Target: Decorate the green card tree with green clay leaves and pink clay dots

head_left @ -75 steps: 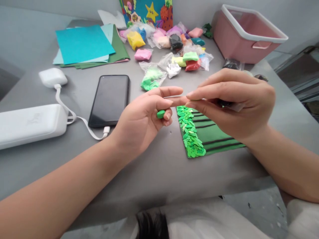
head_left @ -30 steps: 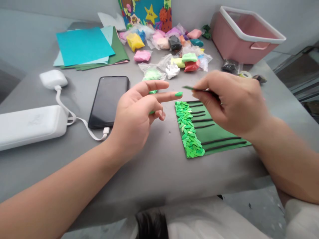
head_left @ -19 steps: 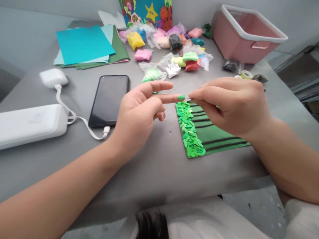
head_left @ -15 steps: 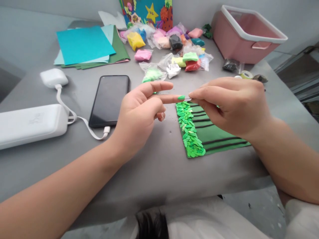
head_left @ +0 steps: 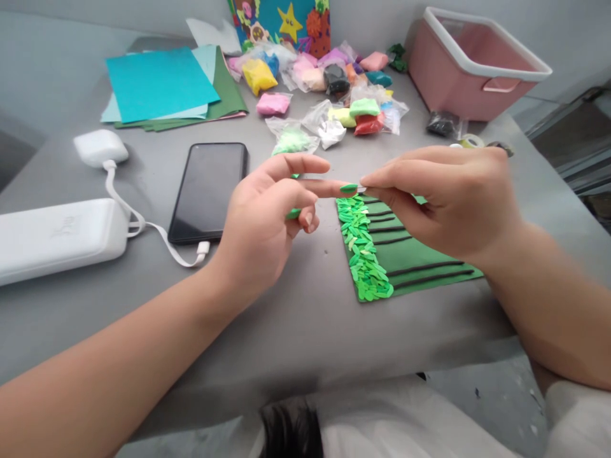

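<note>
1. Table (head_left: 277,334) bears a green board (head_left: 424,248) edged with clay leaves (head_left: 360,254).
2. Left hand (head_left: 260,222) curls its lower fingers around a clay lump (head_left: 293,214).
3. Right hand (head_left: 443,200) pinches a thin tool (head_left: 361,189), mostly hidden.
4. Green clay piece (head_left: 348,188) rests on the left hand's extended fingertip; the step looks like tooling it, and the next move calls for light, steady pressure.

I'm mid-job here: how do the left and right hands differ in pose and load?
The left hand has two fingers stretched out; the right hand pinches with fingertips together. The left hand bears a green clay piece on one fingertip and a green clay lump by its curled fingers, while the right hand grips a thin tool, mostly hidden. Both are bare.
</note>
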`<action>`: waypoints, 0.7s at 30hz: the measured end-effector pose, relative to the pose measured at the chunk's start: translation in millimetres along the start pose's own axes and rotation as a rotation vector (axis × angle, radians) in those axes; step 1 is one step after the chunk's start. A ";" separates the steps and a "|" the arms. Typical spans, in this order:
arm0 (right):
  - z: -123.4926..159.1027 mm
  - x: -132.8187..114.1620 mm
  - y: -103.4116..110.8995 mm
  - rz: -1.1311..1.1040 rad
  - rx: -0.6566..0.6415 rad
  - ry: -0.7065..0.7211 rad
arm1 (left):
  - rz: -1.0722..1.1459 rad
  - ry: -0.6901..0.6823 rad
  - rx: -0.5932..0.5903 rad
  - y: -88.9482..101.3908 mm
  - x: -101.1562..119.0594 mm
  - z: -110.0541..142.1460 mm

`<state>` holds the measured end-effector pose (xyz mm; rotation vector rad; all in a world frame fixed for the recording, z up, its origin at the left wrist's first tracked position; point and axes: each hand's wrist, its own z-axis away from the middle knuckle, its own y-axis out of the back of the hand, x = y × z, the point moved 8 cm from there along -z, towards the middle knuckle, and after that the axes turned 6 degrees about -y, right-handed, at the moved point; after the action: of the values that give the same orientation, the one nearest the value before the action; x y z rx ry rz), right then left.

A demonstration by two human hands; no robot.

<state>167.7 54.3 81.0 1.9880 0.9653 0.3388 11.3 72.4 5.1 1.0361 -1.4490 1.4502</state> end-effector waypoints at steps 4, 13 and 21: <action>-1.7 11.4 0.5 -0.292 -0.009 -0.181 | 0.035 0.072 0.024 1.5 -3.1 -1.6; -3.7 17.2 -8.0 -0.338 -0.079 -0.317 | -0.117 -0.077 -0.049 -2.4 5.2 1.4; -3.4 14.3 -8.1 -0.267 -0.079 -0.312 | -0.206 -0.161 -0.076 -1.7 3.4 4.4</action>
<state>171.2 69.5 74.8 1.7480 0.9820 -0.0788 11.8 68.0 8.9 1.2382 -1.4501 1.1789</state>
